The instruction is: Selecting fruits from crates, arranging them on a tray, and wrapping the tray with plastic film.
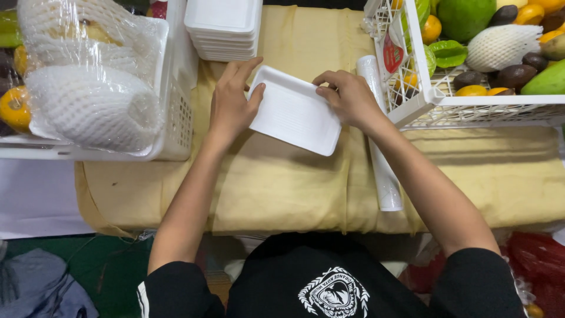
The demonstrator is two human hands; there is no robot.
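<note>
A white foam tray (294, 113) lies tilted on the yellow cloth-covered table (282, 182). My left hand (231, 101) grips its left end, thumb on top. My right hand (348, 94) holds its upper right corner with the fingertips. A stack of matching white foam trays (223, 26) stands just beyond my left hand. A roll of clear wrap (379, 159) lies along the cloth under my right forearm.
A white plastic crate (170, 106) at the left holds fruit wrapped in foam netting and film (88, 100). A white wire basket (424, 100) at the right holds mixed fruit: green mangoes, dark avocados, oranges, a netted fruit (503, 47). Red bags (535, 265) sit below the table's right edge.
</note>
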